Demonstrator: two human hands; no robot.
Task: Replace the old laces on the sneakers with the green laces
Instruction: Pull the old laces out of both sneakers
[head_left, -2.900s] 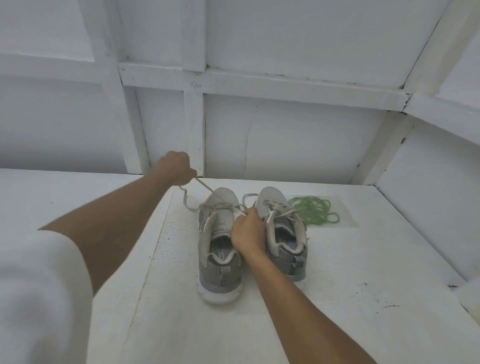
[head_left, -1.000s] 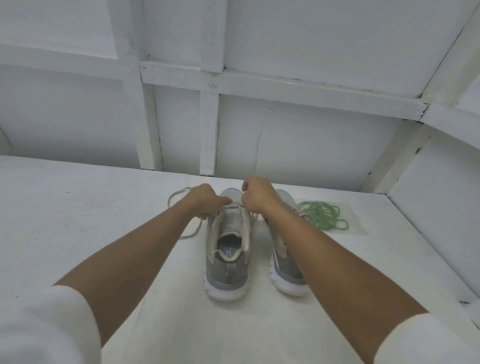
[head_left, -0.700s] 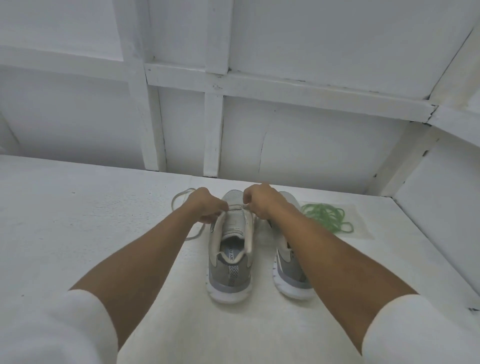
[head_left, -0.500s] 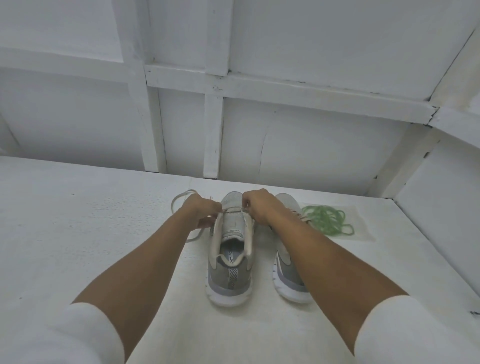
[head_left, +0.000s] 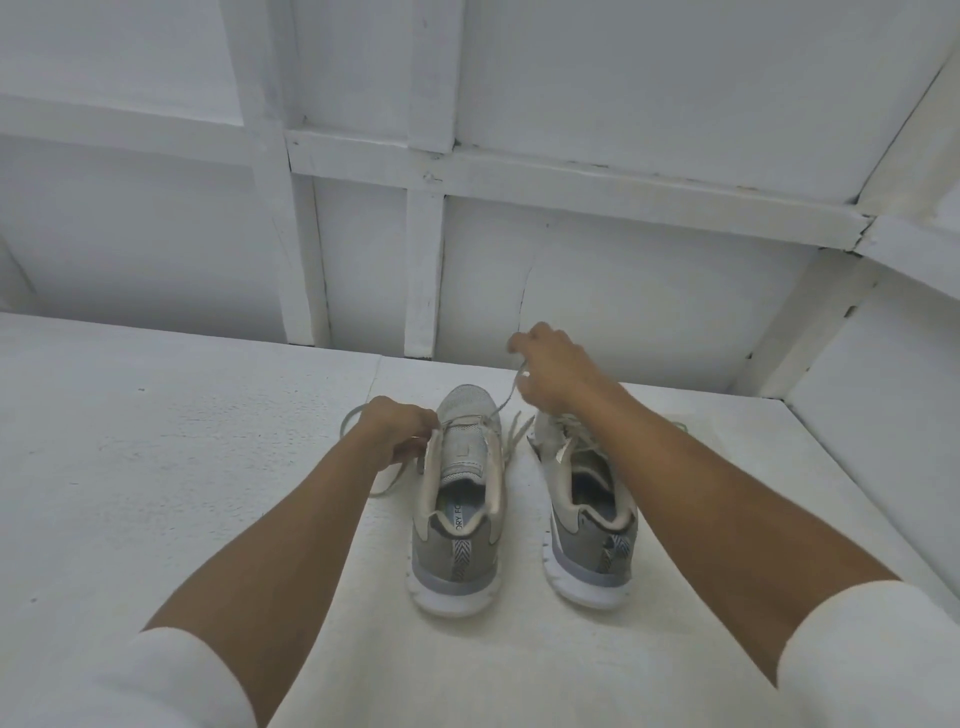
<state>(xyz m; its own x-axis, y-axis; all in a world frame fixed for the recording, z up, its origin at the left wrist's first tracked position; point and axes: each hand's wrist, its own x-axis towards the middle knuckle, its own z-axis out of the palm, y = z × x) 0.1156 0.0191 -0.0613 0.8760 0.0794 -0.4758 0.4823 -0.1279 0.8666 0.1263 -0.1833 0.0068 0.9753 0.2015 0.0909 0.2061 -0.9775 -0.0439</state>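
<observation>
Two grey sneakers with white soles stand side by side, heels towards me. The left sneaker (head_left: 460, 514) has its old pale lace (head_left: 506, 402) almost fully unthreaded. My left hand (head_left: 397, 434) grips the left edge of its eyelet flap, with a loose length of lace lying beside it on the surface. My right hand (head_left: 548, 371) is raised above the toe and pinches the lace, pulling it taut up and away. The right sneaker (head_left: 589, 525) remains laced and is partly covered by my right forearm. Only a sliver of the green laces (head_left: 681, 426) shows behind that arm.
The sneakers rest on a white surface (head_left: 156, 467) that meets white panelled walls at the back (head_left: 597, 291) and on the right (head_left: 883, 415).
My right hand has lifted from the shoe's eyelets, drawing the lace up and back. My left hand stays at the shoe's left side. Earlier, the left hand pulled lace out to the left.
</observation>
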